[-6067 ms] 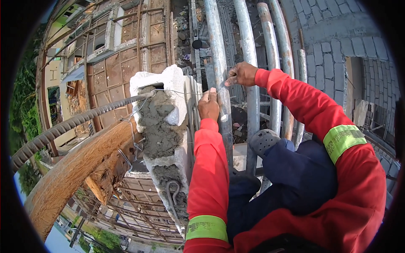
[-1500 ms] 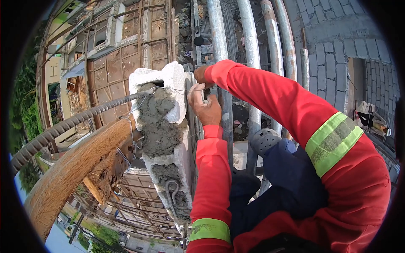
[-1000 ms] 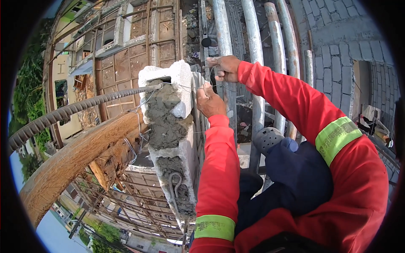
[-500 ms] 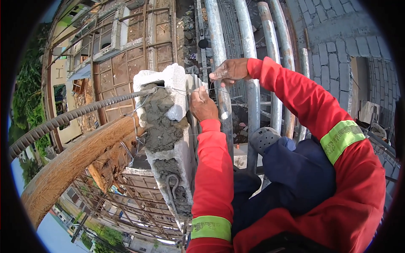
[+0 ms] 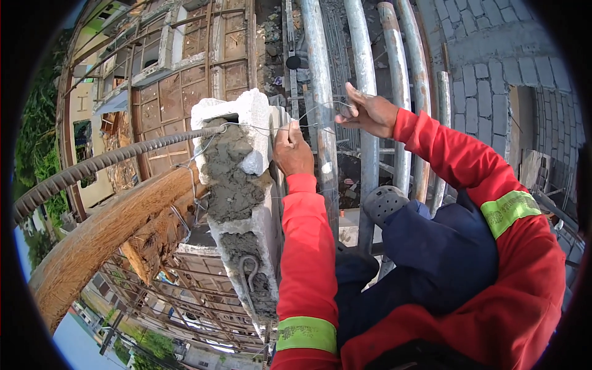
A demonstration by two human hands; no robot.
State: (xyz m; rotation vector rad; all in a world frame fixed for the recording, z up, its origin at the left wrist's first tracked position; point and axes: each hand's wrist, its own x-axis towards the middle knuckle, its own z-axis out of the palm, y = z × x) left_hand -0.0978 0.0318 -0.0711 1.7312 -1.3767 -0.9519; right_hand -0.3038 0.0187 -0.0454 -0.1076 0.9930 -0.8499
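Pinching wire (image 5: pixel 254 127) beside the block edge (image 5: pixel 262 114), left hand (image 5: pixel 294 153) sits upper centre. Right hand (image 5: pixel 374 115) spreads fingers above gapped pipes (image 5: pixel 361 49)

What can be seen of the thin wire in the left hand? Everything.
The wire is thin, grey and metallic-looking. It seems looped around the tip of the ribbed bar, runs nearly straight over the white block to the left hand, which pinches it. Beyond, bent, slack-looking strands pass in front of a metal pipe toward the right hand; whether it grips them is unclear. Another strand drops from the bar's tip; whether it's the same piece can't be told.
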